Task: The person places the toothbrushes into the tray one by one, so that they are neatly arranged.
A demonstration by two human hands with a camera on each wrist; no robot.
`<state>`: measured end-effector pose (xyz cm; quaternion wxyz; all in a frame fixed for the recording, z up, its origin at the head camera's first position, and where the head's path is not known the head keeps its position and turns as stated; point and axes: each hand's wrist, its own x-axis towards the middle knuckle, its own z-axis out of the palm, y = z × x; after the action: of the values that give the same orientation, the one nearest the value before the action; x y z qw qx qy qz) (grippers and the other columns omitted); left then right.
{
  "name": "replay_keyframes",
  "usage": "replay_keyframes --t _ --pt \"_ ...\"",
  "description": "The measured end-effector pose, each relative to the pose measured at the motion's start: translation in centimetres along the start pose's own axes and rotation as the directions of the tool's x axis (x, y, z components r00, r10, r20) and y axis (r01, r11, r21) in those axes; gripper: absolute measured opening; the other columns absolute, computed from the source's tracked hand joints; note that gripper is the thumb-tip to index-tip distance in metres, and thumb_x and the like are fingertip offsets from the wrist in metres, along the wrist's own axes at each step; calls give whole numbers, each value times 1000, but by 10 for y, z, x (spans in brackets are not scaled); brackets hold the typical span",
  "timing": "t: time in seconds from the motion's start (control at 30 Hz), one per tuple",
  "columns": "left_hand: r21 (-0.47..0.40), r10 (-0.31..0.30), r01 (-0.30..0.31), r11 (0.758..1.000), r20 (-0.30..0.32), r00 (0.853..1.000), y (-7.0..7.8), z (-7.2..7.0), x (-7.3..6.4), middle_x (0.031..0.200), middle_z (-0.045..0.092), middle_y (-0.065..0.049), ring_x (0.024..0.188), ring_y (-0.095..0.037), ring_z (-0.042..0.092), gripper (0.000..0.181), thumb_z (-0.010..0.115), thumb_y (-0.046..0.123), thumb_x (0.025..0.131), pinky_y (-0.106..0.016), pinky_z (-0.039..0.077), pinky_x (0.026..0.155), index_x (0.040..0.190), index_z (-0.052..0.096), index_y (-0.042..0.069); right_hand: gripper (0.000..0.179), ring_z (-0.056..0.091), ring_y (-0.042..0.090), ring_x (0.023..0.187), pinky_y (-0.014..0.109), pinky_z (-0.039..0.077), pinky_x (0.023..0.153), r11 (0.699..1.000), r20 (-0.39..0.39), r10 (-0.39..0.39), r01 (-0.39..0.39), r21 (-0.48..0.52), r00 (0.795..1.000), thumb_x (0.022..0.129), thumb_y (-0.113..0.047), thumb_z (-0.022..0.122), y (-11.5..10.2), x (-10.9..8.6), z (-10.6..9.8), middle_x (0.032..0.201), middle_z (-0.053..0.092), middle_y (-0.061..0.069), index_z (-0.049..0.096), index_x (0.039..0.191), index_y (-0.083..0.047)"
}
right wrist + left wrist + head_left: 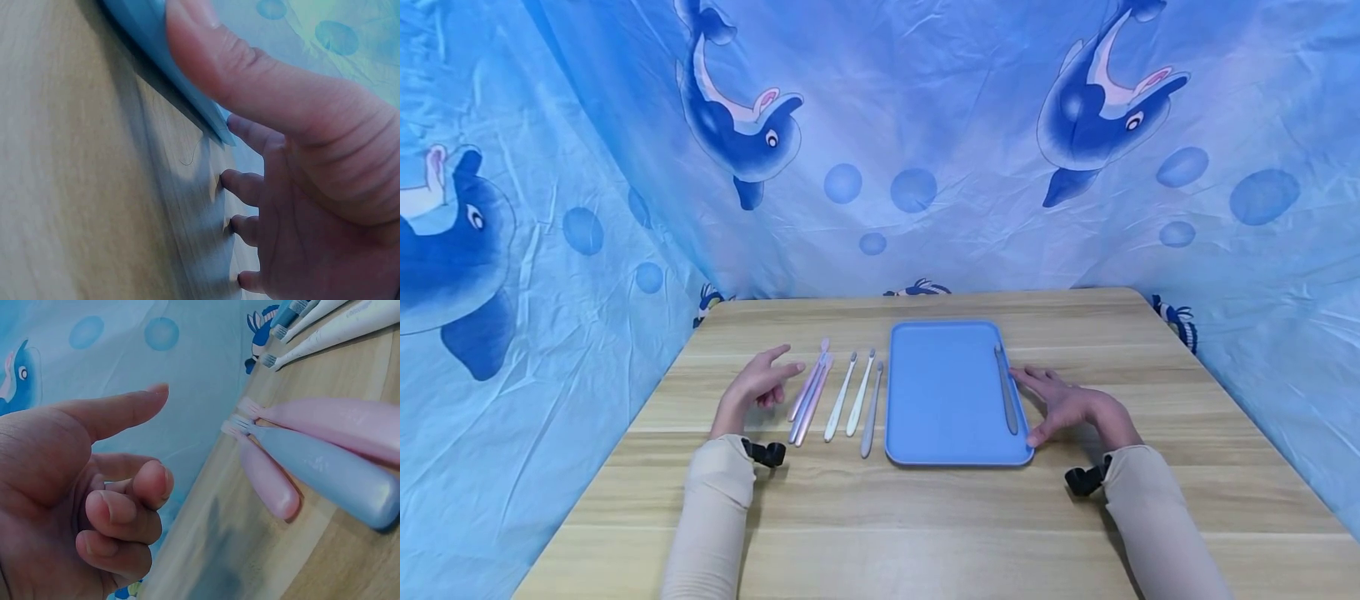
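Note:
My left hand (762, 382) hovers beside a loose group of toothbrushes and holds nothing. Its index finger and thumb reach out while the other fingers curl loosely. In that group, pink toothbrushes (337, 422) lie on either side of a bluish-lilac toothbrush (325, 469). Further right are two whitish toothbrushes (859, 396) and a grey-blue toothbrush (870, 417), close to the tray's left side. The blue tray (940, 392) has one dark grey toothbrush (1006, 392) along its right side. Spread fingers of my right hand (1071, 408) rest by the tray's right edge, the thumb touching its rim.
Everything lies on a wood-grain table (880, 525). Blue cloth with printed dolphins (1097, 108) hangs behind the table and along its sides. A small black wrist camera (767, 454) sits at the left cuff, another black camera (1084, 481) at the right.

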<state>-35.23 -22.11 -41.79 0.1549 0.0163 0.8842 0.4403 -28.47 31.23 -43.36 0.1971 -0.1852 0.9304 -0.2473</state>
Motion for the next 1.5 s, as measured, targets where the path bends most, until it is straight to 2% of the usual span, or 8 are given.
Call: replay_keyframes --t 0.37,0.63,0.93,1.17,1.5 --pt "-16 17 -16 1000 69 997 -13 2 5 49 54 2 37 -7 43 76 55 36 102 -23 37 36 162 14 12 131 -1 62 147 87 12 106 1000 -5 -11 11 15 1000 64 -55 88 0 -1 2 164 5 33 13 161 -10" --pt "-26 32 -29 999 130 991 -20 5 5 49 54 1 37 -7 43 77 55 34 103 -22 38 36 162 12 9 130 -1 62 147 87 12 106 1000 -5 -13 13 12 1000 65 -55 88 0 -1 3 164 5 33 13 161 -10" --pt "-80 -12 30 996 215 977 -29 11 3 49 54 2 38 -6 46 86 65 30 97 -20 38 36 163 10 17 130 -1 62 147 87 13 106 1000 -6 -12 13 10 1000 65 -55 88 1 0 3 164 5 32 14 161 -10" --pt "-100 -30 50 994 189 981 -30 12 6 50 54 3 39 -7 45 97 75 27 90 -21 36 37 163 11 20 130 -2 61 148 87 12 106 1000 -5 -6 6 13 1000 65 -55 88 0 -2 1 164 4 32 13 161 -11" --pt "-91 -32 46 995 147 989 -29 15 7 49 53 2 39 -7 44 96 75 23 90 -21 35 37 163 13 20 129 -2 61 148 87 11 106 1000 -2 1 -1 10 1000 66 -55 88 3 -1 1 164 4 32 12 162 -11"
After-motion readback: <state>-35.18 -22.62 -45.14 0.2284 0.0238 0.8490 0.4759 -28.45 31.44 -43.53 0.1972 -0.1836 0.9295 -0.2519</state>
